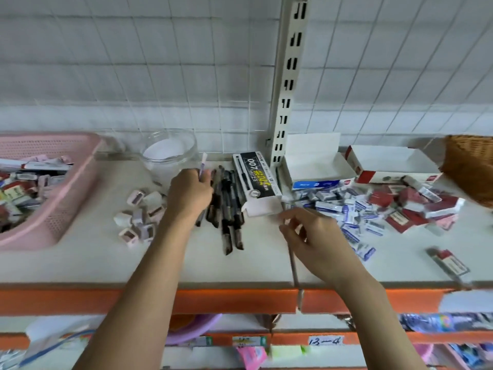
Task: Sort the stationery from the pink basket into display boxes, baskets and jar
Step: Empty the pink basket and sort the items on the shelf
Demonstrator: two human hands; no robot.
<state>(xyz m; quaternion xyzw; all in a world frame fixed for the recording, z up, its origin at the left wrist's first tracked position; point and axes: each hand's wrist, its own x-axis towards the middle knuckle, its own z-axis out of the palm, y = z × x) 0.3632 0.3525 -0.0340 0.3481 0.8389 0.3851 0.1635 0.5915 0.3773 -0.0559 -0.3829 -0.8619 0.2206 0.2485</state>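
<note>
Two slim pens are held, one in each hand. A pale purple pen with a white tip point(203, 164) is pinched between the curled fingers and thumb of the left hand point(190, 192), its tip pointing up toward the clear glass jar point(170, 153) standing just behind on the white shelf top point(80, 263). A thin grey-pink pen point(293, 265) is gripped by the curled fingers of the right hand point(317, 241), its lower end reaching past the orange front edge of the shelf point(213, 300). Between the two hands a loose row of dark pens point(229, 206) is laid on the shelf, touching the black-and-white pen box point(256, 180), whose end flap is open. Left of the left wrist a cluster of small white-and-pink sharpeners point(138, 214) is scattered. Further left, the pink perforated plastic basket point(72, 188) is seen with mixed stationery inside. To the right, a heap of small blue-and-white erasers point(344, 206) and a heap of red-and-white boxed items point(410, 206) are spread before two open white display boxes point(317, 161), and a brown woven basket point(472, 166) is placed at the far right edge.
</note>
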